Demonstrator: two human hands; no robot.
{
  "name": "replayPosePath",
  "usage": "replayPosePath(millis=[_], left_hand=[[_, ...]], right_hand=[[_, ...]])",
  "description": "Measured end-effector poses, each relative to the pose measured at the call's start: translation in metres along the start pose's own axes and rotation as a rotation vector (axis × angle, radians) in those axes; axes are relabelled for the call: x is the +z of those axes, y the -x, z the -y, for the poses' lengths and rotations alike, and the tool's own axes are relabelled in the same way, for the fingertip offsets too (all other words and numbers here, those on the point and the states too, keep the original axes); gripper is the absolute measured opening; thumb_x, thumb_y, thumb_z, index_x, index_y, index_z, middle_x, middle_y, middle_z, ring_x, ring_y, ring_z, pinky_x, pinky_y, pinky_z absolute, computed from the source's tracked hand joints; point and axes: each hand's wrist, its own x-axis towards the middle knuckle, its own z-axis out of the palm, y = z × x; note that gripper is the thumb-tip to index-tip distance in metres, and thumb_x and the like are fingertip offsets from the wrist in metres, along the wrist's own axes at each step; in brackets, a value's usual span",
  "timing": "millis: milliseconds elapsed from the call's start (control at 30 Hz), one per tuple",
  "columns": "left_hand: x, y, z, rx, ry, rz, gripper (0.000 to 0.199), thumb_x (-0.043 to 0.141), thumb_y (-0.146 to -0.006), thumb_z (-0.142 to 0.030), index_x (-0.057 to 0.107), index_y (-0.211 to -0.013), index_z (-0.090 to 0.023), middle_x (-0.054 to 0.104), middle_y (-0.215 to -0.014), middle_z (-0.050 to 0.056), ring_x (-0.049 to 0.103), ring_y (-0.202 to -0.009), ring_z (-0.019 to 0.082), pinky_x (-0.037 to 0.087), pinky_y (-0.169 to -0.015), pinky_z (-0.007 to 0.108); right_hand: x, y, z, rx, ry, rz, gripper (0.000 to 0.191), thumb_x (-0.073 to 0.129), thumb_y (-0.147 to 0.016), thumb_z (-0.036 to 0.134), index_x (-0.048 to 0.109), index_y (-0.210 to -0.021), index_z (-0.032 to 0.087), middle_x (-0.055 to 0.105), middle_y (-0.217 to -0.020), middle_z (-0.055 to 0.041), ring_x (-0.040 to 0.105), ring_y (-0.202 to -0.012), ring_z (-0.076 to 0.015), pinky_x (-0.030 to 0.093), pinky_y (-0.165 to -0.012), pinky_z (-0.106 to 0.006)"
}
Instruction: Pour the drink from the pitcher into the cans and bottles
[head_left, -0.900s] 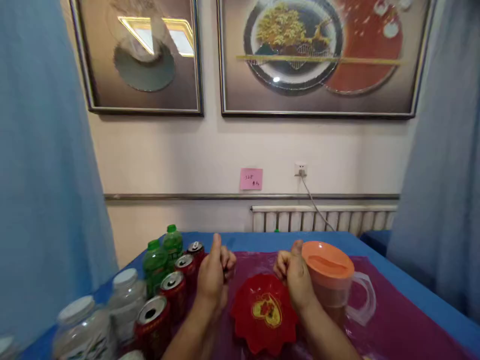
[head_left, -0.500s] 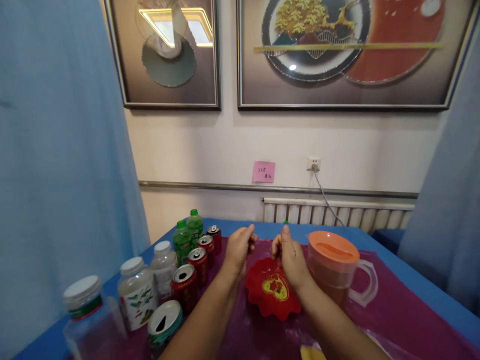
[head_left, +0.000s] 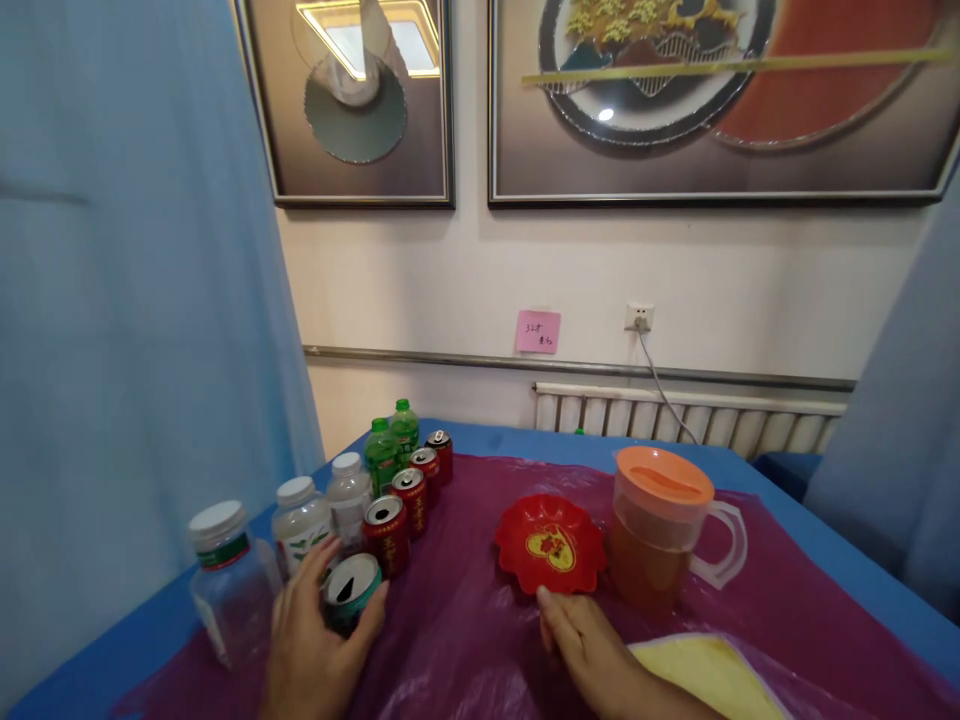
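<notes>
My left hand (head_left: 319, 635) is spread around a green-rimmed drink can (head_left: 352, 585), fingers on its left side and thumb by its right. Whether the skin presses on the can is hard to tell. The can stands upright, with an opening in its top. My right hand (head_left: 589, 645) is closed in a loose fist, thumb uppermost, just in front of a red scalloped plate (head_left: 517, 550) with a yellow heart print. I see nothing in that fist. Right of the plate stands a clear pitcher (head_left: 652, 560) of amber liquid with an orange lid.
Several red cans (head_left: 386, 535) run in a row away from me. Beside them stand clear jars with white caps (head_left: 347, 500) and two green bottles (head_left: 382, 455). A yellow sheet (head_left: 705, 670) lies at the lower right on the purple plastic cover (head_left: 465, 600). A radiator (head_left: 735, 420) is behind.
My left hand has moved from the middle of the table left and nearer, to the green-rimmed can. My right hand has dropped from above the plate to its near side. The view has shifted slightly.
</notes>
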Motion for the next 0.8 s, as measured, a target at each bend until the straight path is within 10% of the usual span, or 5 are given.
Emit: replayPosePath(millis=[200, 433, 800], left_hand=[[0.013, 0.013, 0.044, -0.262, -0.015, 0.172, 0.092, 0.061, -0.065, -0.062, 0.045, -0.140, -0.011, 0.060, -0.139, 0.021, 0.061, -0.125, 0.039, 0.049, -0.106, 0.050], [0.011, 0.009, 0.038, -0.368, -0.005, 0.257, 0.093, 0.063, -0.061, -0.066, 0.050, -0.135, -0.011, 0.067, -0.130, 0.021, 0.065, -0.119, 0.041, 0.050, -0.104, 0.052], [0.071, -0.009, -0.113, 0.014, 0.308, 0.533, 0.061, 0.077, -0.062, -0.053, 0.057, -0.110, -0.022, 0.076, -0.102, 0.007, 0.073, -0.093, 0.030, 0.060, -0.081, 0.040]], right_hand=[[0.005, 0.009, -0.010, -0.089, 0.034, 0.135, 0.069, 0.013, -0.099, 0.070, 0.053, -0.069, 0.022, 0.058, -0.069, -0.0038, 0.055, -0.067, -0.0180, 0.044, -0.069, -0.030], [-0.003, 0.005, -0.019, -0.157, -0.076, 0.107, 0.059, 0.023, -0.104, 0.060, 0.054, -0.072, 0.021, 0.057, -0.068, -0.0011, 0.053, -0.066, -0.0149, 0.040, -0.064, -0.026], [-0.027, -0.006, -0.012, -0.445, -0.098, -0.345, 0.013, 0.055, -0.095, 0.030, 0.054, -0.105, 0.023, 0.065, -0.104, -0.0060, 0.063, -0.089, -0.0175, 0.051, -0.079, -0.027]])
